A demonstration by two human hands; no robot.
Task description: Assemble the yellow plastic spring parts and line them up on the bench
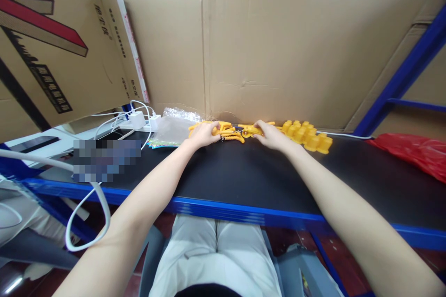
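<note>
Two hands work at the far edge of the bench (244, 181): left hand (204, 134) fingers curl round yellow ridged strips (232, 135), right hand (272, 137) fingers pinch a yellow part (251, 130), yellow blocks (308, 137) just beside.

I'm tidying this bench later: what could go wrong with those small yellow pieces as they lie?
The yellow ridged parts at the left hand and right hand lie against the cardboard wall; a push might slide some under it. The white cable loops off the table edge and could snag a knee.
</note>
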